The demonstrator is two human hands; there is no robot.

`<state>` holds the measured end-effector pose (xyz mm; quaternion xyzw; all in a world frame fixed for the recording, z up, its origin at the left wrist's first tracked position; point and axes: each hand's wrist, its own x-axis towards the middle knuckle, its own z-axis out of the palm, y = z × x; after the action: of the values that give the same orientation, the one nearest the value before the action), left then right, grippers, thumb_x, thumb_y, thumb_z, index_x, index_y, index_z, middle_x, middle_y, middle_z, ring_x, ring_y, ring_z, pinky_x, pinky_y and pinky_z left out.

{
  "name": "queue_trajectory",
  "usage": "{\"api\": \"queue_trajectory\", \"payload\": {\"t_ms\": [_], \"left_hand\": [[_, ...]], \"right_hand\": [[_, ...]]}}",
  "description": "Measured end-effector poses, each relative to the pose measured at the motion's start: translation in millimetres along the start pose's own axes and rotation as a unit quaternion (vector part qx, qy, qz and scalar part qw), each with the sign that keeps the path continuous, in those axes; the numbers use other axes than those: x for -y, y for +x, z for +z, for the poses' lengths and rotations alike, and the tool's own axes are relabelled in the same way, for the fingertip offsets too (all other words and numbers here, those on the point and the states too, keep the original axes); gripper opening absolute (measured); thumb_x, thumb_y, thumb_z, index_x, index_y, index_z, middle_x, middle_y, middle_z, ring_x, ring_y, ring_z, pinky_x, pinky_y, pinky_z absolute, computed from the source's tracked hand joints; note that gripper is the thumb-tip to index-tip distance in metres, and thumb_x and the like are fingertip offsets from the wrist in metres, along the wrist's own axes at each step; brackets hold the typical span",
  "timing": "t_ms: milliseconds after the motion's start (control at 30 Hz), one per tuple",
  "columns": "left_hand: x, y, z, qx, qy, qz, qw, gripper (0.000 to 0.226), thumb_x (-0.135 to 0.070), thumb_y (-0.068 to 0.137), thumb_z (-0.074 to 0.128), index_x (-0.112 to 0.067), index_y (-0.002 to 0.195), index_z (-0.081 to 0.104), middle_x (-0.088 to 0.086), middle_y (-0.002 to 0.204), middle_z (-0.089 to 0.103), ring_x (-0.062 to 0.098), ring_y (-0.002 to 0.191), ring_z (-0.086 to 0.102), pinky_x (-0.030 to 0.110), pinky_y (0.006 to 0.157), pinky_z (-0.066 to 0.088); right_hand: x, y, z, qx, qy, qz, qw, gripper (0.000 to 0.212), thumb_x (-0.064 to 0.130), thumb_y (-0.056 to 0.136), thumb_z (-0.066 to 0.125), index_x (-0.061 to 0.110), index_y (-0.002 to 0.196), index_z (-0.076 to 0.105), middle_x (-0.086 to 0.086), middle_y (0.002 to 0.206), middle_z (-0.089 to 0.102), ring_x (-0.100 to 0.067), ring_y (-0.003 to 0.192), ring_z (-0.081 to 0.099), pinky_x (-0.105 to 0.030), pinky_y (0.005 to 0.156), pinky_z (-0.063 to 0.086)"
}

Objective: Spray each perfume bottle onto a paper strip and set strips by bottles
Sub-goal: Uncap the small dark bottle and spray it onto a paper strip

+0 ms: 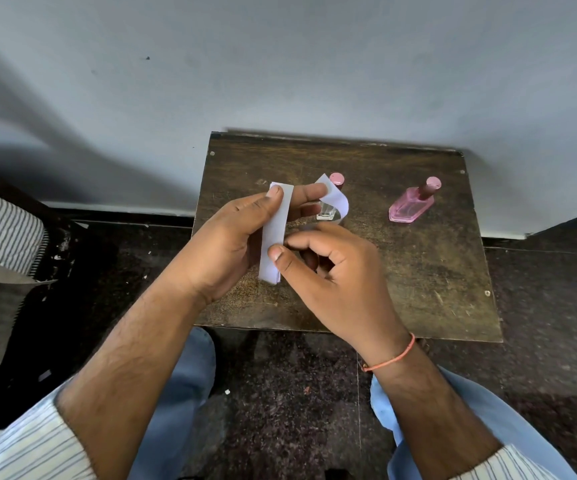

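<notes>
Head view shows a small dark wooden worktop [418, 271] against a pale wall [280, 64], and both hands work just above its near-left part. The left hand [231, 237] is closed around a small stack of paper strips [275, 233], thumb pressed on the top end, fingers behind. The right hand [332, 268] pinches the lower right edge of this stack between thumb and forefinger, as if to separate one strip; the other fingers are curled

On progress: a clear bottle with pink cap [328, 209] stands behind the fingers of the left hand, and a curled strip [337, 199] lies right beside it, touching or almost touching, I cannot tell which. So I judge this bottle is done. A pink bottle [412, 206] stands well apart to the right, cap on, with no strip near it. This one is left: take a strip, spray, put it down

On room: the space between the two bottles is free, and also the right and near part of the worktop. The clear bottle is very near the left fingers, so a careless move could knock it. The worktop edges are near on all sides, and the dark floor [540, 289] is below, so a light strip can slide off easily
</notes>
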<state>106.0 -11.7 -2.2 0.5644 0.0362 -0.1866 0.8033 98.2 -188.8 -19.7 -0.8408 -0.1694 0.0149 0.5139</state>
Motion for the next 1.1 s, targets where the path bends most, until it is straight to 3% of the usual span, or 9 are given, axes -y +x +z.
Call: {"api": "queue_trajectory", "payload": {"t_ms": [333,467,567,667,767,867,967,1100], "left_hand": [[2,1,0,-0.008,0.029,0.021,0.999,0.05,-0.044,0.11,0.036,-0.022,0.138,0.071,0.004,0.144,0.072,0.018,0.143,0.06,0.04,0.113,0.055],[6,8,-2,-0.093,0.008,0.037,0.995,0.055,-0.041,0.116,0.028,-0.012,0.13,0.073,0.01,0.135,0.076,0.022,0.132,0.069,0.043,0.113,0.055],[9,12,-11,-0.175,0.009,0.055,0.983,0.034,-0.036,0.108,0.056,-0.013,0.114,0.08,0.011,0.118,0.082,0.024,0.115,0.075,0.047,0.109,0.054],[11,12,-22,-0.207,0.052,0.056,0.975,0.019,-0.025,0.085,0.082,-0.016,0.101,0.085,0.012,0.107,0.083,0.03,0.102,0.07,0.045,0.096,0.055],[13,11,-24,-0.202,0.063,0.044,0.976,0.023,-0.02,0.075,0.088,-0.017,0.097,0.084,0.016,0.109,0.083,0.029,0.101,0.073,0.04,0.093,0.059],[16,13,-23,-0.194,0.078,0.044,0.977,0.03,-0.019,0.072,0.087,-0.016,0.101,0.081,0.012,0.108,0.084,0.026,0.102,0.078,0.035,0.093,0.064],[18,15,-22,-0.191,0.083,0.049,0.977,0.033,-0.017,0.072,0.086,-0.017,0.104,0.081,0.008,0.103,0.084,0.021,0.099,0.079,0.033,0.093,0.065],[17,13,-24,-0.192,0.094,0.047,0.976,0.041,-0.016,0.073,0.087,-0.019,0.113,0.081,0.015,0.115,0.081,0.022,0.102,0.077,0.03,0.089,0.065]], "right_hand": [[-3,1,-6,-0.004,0.033,0.007,0.999,0.006,0.023,0.096,0.082,0.019,0.092,0.084,0.011,0.08,0.067,-0.011,0.063,0.056,-0.015,0.061,0.038],[-9,1,-14,-0.006,0.042,0.006,0.999,0.007,0.024,0.097,0.082,0.018,0.095,0.085,0.003,0.08,0.068,-0.014,0.063,0.055,-0.027,0.058,0.043],[-12,2,-28,-0.009,0.089,0.014,0.996,0.007,0.02,0.097,0.082,0.014,0.098,0.085,0.0,0.084,0.072,-0.02,0.068,0.06,-0.032,0.06,0.046],[-18,1,-56,0.014,0.168,0.054,0.984,0.007,0.02,0.093,0.08,0.014,0.096,0.082,0.011,0.075,0.071,-0.003,0.064,0.054,-0.017,0.062,0.041],[-26,-1,-89,0.013,0.207,0.126,0.97,0.015,0.024,0.082,0.079,0.015,0.094,0.08,0.017,0.061,0.067,0.002,0.054,0.053,-0.01,0.057,0.041],[-34,-6,-123,0.037,0.169,0.197,0.965,0.018,0.023,0.078,0.078,0.011,0.091,0.082,0.011,0.055,0.061,-0.001,0.05,0.047,-0.01,0.053,0.038],[-47,-15,-156,0.084,0.088,0.276,0.953,0.02,0.03,0.078,0.08,0.015,0.091,0.087,-0.003,0.06,0.057,-0.013,0.057,0.04,-0.015,0.049,0.032],[-67,-23,-182,0.099,-0.034,0.345,0.933,0.008,0.026,0.092,0.081,0.022,0.09,0.088,-0.003,0.081,0.081,-0.017,0.066,0.051,-0.027,0.062,0.043]]}}
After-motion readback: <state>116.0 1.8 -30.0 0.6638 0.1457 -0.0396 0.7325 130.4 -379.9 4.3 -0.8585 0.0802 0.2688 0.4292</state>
